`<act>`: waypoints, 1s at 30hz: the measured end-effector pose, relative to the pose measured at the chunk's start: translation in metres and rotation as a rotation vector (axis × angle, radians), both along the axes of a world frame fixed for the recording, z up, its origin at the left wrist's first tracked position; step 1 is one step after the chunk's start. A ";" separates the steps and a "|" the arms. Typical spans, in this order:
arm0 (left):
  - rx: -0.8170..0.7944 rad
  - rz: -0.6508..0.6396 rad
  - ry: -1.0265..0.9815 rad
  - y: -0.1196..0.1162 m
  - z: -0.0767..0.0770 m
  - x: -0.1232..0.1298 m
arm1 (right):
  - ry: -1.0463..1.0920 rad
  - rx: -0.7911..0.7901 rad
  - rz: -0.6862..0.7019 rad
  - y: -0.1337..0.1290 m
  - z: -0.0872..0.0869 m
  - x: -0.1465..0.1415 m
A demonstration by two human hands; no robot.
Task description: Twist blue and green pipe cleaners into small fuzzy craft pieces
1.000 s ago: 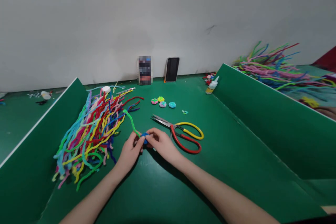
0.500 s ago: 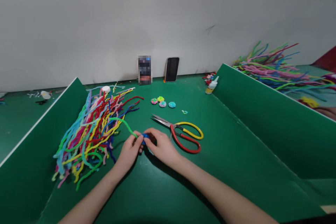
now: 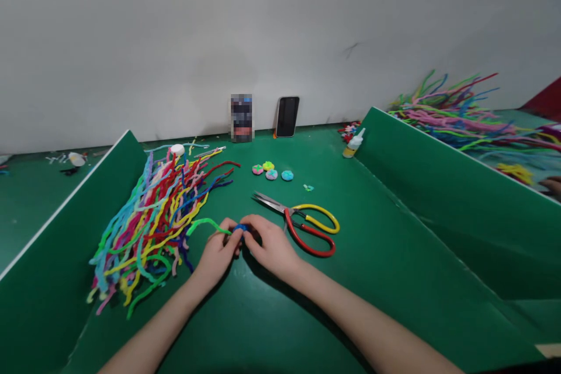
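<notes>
While both hands (image 3: 220,248) (image 3: 272,248) pinch blue fuzz (image 3: 240,227), what the bottle (image 3: 354,145) holds looks unclear.

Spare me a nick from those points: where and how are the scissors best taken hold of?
By the red loop and yellow loop, I'd say, coming from the near right with the right hand. The scissors lie flat, their loops spread toward that side, while the bare blades point away to the left.

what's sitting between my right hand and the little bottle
Between your right hand and the bottle lie the scissors and, just beyond them, a small pale scrap, in the head view.
</notes>
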State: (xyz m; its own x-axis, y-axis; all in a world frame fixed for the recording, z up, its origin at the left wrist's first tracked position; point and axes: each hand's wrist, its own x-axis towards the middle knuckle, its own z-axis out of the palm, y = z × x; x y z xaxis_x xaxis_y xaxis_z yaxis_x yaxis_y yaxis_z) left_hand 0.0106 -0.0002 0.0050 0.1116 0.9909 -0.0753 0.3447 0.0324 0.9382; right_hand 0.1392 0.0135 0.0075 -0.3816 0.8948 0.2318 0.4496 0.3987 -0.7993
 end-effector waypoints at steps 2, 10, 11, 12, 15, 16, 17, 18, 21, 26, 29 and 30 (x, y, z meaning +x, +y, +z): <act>0.025 -0.001 0.040 -0.001 0.000 -0.001 | -0.029 -0.012 -0.014 0.000 0.000 0.000; 0.085 0.045 0.148 -0.004 0.005 -0.002 | 0.269 -0.346 0.006 0.004 -0.001 -0.002; 0.093 0.053 0.148 -0.004 0.005 -0.002 | 0.337 -0.417 0.019 0.004 -0.001 -0.002; 0.103 0.060 0.147 -0.004 0.006 -0.001 | 0.398 -0.489 0.029 0.005 -0.002 -0.003; 0.117 0.066 0.139 -0.004 0.006 0.000 | 0.521 -0.670 0.038 0.006 -0.004 -0.004; 0.114 0.063 0.130 -0.004 0.006 0.000 | 0.542 -0.702 0.036 0.006 -0.004 -0.005; 0.109 0.059 0.121 -0.004 0.005 0.000 | 0.557 -0.719 0.035 0.007 -0.004 -0.005; 0.102 0.059 0.112 -0.004 0.005 0.000 | 0.564 -0.722 0.035 0.007 -0.004 -0.005; 0.069 0.077 0.072 -0.004 0.002 0.001 | 0.572 -0.708 0.037 0.007 -0.004 -0.005; 0.048 0.141 -0.011 -0.003 -0.002 0.003 | 0.650 -0.766 0.038 0.007 -0.004 -0.004; 0.073 0.131 0.012 -0.002 -0.003 0.003 | 0.695 -0.822 0.049 0.007 -0.003 -0.002; 0.074 0.124 0.019 -0.002 -0.003 0.003 | 0.696 -0.834 0.053 0.007 -0.003 -0.002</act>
State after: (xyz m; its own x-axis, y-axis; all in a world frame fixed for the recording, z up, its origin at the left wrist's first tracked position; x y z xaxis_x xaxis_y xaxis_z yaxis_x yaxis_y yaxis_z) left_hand 0.0133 -0.0018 0.0016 -0.0125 0.9999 -0.0022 0.3599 0.0065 0.9330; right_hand 0.1371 0.0206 0.0048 -0.4444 0.8572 -0.2604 -0.2087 -0.3817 -0.9004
